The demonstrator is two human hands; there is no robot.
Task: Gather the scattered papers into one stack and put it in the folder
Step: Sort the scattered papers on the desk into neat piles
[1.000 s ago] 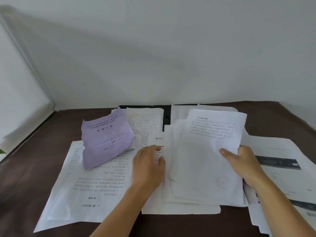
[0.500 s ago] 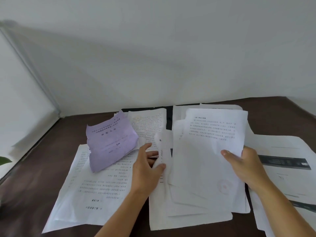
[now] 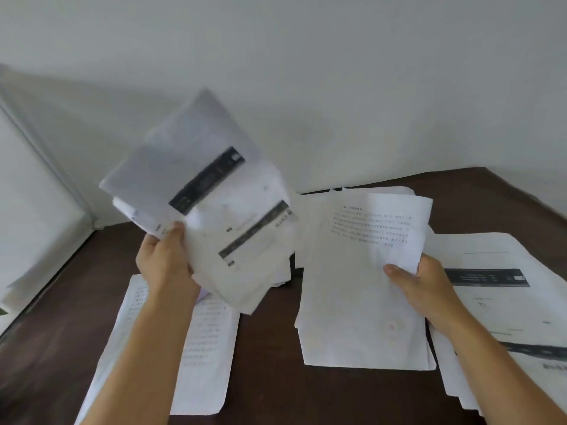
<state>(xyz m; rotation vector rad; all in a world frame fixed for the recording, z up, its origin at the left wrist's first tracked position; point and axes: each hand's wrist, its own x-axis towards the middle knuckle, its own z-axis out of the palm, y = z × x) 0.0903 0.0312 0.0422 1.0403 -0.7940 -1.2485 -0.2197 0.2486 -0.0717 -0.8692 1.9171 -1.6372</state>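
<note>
Left hand (image 3: 165,265) clamped round the lower corner of a raised sheaf of papers (image 3: 214,216), thumb on top, fingers hidden behind; sheaf lifted clear of the table (image 3: 270,363) and fanned toward one o'clock, blurred. Right hand (image 3: 426,289) pinching the right edge of the main stack (image 3: 362,286), thumb on the top sheet, fingers under; stack tipped up at its far end, near edge resting on the table.

Key relation: main stack lies at three o'clock from the left grip, just beside it, long axis running six to twelve, while the sheaf's long axis points about one. Left hand nearer and carrying, right hand anchoring. Likely step: swing the sheaf rightward, square its axis to the stack, lay it on top.

Loose sheets (image 3: 196,338) flat below the left forearm at six o'clock; more banded sheets (image 3: 497,289) spread at three o'clock past the right hand, under its wrist.

Folder (image 3: 293,268): probably the dark strip between sheaf and stack, mostly covered; nothing visibly filed inside. Gathering judged roughly halfway.
</note>
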